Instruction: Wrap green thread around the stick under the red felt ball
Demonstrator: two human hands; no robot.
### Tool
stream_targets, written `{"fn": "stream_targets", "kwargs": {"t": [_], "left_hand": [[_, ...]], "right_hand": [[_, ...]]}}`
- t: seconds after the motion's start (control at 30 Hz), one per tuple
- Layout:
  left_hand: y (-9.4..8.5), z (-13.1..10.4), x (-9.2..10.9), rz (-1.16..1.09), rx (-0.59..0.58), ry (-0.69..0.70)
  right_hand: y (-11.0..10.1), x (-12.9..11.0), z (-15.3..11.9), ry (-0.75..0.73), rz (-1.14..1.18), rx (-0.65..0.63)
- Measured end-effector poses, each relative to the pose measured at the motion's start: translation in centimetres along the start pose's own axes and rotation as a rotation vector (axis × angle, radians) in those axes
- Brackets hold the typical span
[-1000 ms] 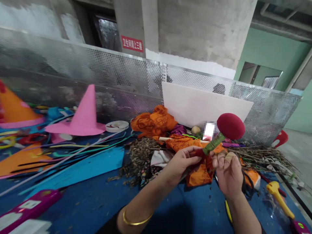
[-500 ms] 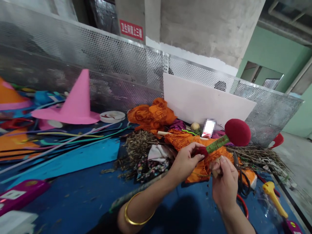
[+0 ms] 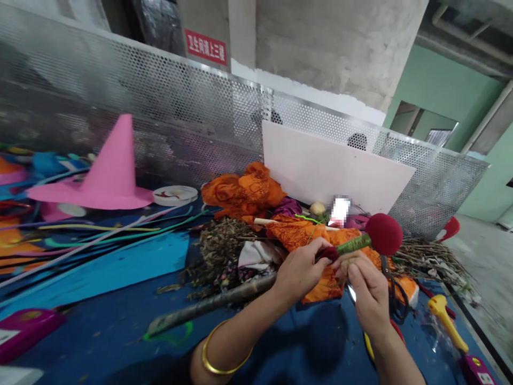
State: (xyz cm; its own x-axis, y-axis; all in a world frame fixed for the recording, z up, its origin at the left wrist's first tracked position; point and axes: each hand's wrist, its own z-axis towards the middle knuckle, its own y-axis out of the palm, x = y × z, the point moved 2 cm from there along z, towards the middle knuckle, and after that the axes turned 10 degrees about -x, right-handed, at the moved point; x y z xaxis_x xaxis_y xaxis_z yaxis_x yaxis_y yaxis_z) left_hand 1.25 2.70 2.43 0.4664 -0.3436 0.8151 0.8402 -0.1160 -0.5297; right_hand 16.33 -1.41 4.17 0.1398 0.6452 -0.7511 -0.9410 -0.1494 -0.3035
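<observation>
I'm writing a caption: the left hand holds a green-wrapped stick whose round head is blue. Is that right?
Not blue: the round head is red, as the head view shows. The left hand does hold the green-wrapped stick.

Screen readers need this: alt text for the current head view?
Left hand grips a stick topped with a red ball; right hand has fingers closed just below its green section. On the blue table beyond are orange cloth and twigs, with a pink pointed hat at picture left.

Pink felt-like hat (image 3: 109, 170), matt; bangle (image 3: 211, 357) glossy gold-coloured metal.
</observation>
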Motion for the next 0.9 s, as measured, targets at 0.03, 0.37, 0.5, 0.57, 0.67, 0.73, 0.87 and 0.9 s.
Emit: {"fn": "stream_targets", "kwargs": {"t": [0.03,0.37,0.5,0.57,0.67,0.73,0.87,0.9], "left_hand": [[-0.1,-0.1,0.1,0.034,-0.007,-0.012],[0.3,-0.1,-0.3,0.013,-0.052,-0.028],[0.1,-0.2,-0.1,-0.011,-0.099,-0.026],[0.1,-0.4,0.1,0.029,-0.115,-0.026],[0.2,-0.7,0.5,0.138,-0.153,-0.039],[0.4,-0.9,0.7,0.219,-0.189,-0.056],[0.7,-1.1,1.3,0.327,-0.21,-0.084],[0.7,-1.1,1.4,0.352,-0.21,-0.093]], "right_hand": [[-0.6,-0.3,0.2,-0.042,-0.036,-0.011],[-3.3,-0.3,1.0,-0.118,-0.035,-0.116],[-3.2,-0.2,1.0,-0.104,0.055,-0.249],[-3.1,0.2,1.2,-0.092,0.063,-0.206],[-2.9,1.1,1.5,-0.074,0.062,-0.129],[-2.7,1.5,1.7,-0.049,0.071,-0.11],[-2.3,2.1,2.1,-0.007,0.064,-0.088],[-2.2,2.2,2.1,0.002,0.057,-0.079]]}}
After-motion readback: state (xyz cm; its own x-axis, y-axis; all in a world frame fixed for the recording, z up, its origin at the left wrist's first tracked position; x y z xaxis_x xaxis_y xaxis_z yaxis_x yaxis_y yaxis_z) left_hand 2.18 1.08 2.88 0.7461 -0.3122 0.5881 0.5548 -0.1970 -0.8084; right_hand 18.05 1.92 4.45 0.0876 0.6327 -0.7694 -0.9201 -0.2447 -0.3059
